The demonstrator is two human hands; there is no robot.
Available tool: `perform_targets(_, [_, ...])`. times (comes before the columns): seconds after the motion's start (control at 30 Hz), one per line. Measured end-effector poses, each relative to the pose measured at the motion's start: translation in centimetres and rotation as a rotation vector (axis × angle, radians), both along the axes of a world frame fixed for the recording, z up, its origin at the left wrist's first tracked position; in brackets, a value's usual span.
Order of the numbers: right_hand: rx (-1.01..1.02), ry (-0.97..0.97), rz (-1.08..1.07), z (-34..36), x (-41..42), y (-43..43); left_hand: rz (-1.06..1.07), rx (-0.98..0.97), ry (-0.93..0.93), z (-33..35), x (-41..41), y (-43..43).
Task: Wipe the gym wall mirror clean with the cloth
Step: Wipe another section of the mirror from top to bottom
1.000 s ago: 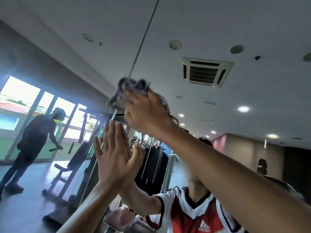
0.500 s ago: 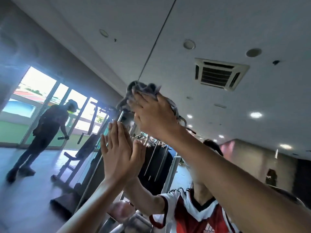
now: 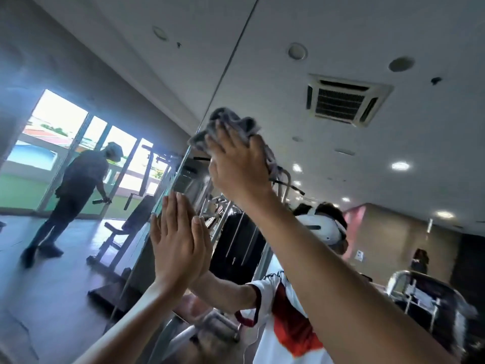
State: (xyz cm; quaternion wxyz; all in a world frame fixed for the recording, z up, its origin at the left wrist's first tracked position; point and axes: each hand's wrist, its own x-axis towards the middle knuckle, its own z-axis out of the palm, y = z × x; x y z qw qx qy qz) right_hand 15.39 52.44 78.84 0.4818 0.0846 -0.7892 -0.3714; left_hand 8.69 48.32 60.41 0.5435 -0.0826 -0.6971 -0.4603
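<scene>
wiping is under way high on the mirror [image 3: 341, 158]: the right hand [image 3: 236, 164] presses the bunched grey cloth [image 3: 231, 124] to the glass with straight fingers, near the panel seam, while the left hand [image 3: 178, 240] braces flat below. no streaks show, so how much is left is unclear. both hands have barely shifted since the earlier frames.

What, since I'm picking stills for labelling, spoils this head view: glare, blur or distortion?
Head view: windows at left blow out, leaving the person before them a silhouette; the lower right edge smears; verticals lean from the wide lens; cloth and right hand are fairly sharp.
</scene>
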Motion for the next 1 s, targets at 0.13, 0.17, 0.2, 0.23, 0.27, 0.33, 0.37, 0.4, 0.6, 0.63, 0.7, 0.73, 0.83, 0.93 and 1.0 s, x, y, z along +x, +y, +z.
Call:
perform_targets(0.13, [0.302, -0.261, 0.005, -5.8, 3.3, 3.5, -0.043, 0.007, -0.050, -1.5, 1.4, 0.4])
perform_targets(0.17, [0.292, -0.268, 0.017, -5.9, 5.0, 5.7, -0.064, -0.018, -0.042, -2.2, 2.0, 0.8])
perform_targets(0.2, [0.265, -0.261, 0.016, -5.0, 6.7, 8.0, -0.071, -0.053, -0.029, -2.8, 2.6, 1.2])
perform_targets(0.23, [0.241, -0.223, 0.008, -3.4, 8.1, 10.1, -0.064, -0.089, -0.015, -3.3, 3.2, 1.6])
perform_targets(0.27, [0.208, -0.156, -0.001, -1.4, 9.2, 11.9, -0.051, -0.115, -0.008, -3.7, 3.6, 2.1])
perform_targets(0.33, [0.039, -0.031, -0.030, 2.8, 10.8, 13.3, -0.055, -0.128, -0.021, -3.6, 4.5, 3.0])
perform_targets(0.37, [-0.054, 0.047, -0.029, 4.2, 11.0, 13.2, -0.067, -0.129, -0.023, -3.2, 5.1, 3.5])
perform_targets(0.4, [-0.125, 0.122, -0.026, 4.7, 10.7, 12.8, -0.079, -0.136, -0.017, -2.7, 5.7, 4.0])
perform_targets(0.6, [0.161, 0.013, 0.067, -4.2, 10.7, 13.7, -0.180, -0.019, -0.087, -0.5, 10.0, 7.1])
perform_targets(0.63, [0.245, -0.063, 0.070, -5.3, 12.3, 14.9, -0.190, -0.011, -0.093, -0.4, 10.5, 7.5])
perform_targets(0.7, [0.333, -0.171, 0.055, -5.6, 15.9, 18.3, -0.200, -0.030, -0.071, -0.3, 11.5, 8.3])
perform_targets(0.73, [0.352, -0.178, 0.039, -4.7, 17.6, 20.2, -0.209, -0.055, -0.053, -0.3, 12.1, 8.7])
perform_targets(0.83, [0.223, -0.022, -0.003, -0.1, 21.5, 25.0, -0.252, -0.132, -0.015, -0.5, 14.0, 10.4])
perform_targets(0.93, [-0.030, 0.199, 0.023, 1.9, 21.5, 25.1, -0.242, -0.108, -0.022, -1.1, 16.4, 13.5])
perform_targets(1.0, [-0.134, 0.274, 0.058, 0.7, 19.8, 23.7, -0.232, -0.089, -0.011, -1.2, 18.2, 15.8])
